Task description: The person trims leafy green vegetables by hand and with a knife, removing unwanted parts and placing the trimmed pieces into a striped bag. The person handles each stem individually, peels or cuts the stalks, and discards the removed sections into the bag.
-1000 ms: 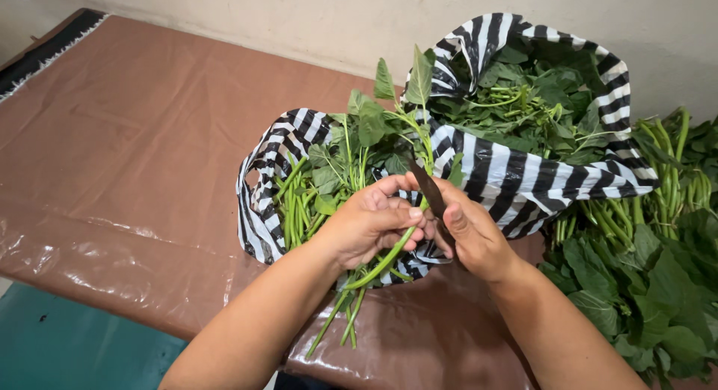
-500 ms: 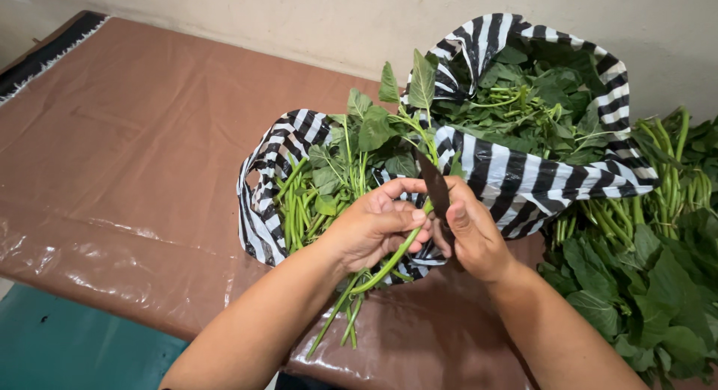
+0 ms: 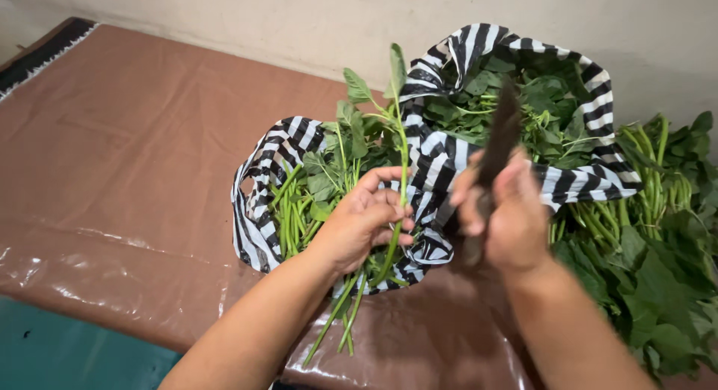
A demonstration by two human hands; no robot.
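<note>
Left hand clenched around a leafy green stem whose long axis runs near-upright over the striped bag, while the right hand, just beside it, grasps a dark knife, blade pointing up.

- A plain home food-prep corner: brown plastic sheet over the surface, bare cream wall at 12 o'clock.
- Leafy greens piled at 3 o'clock, striped bags centre.
</note>
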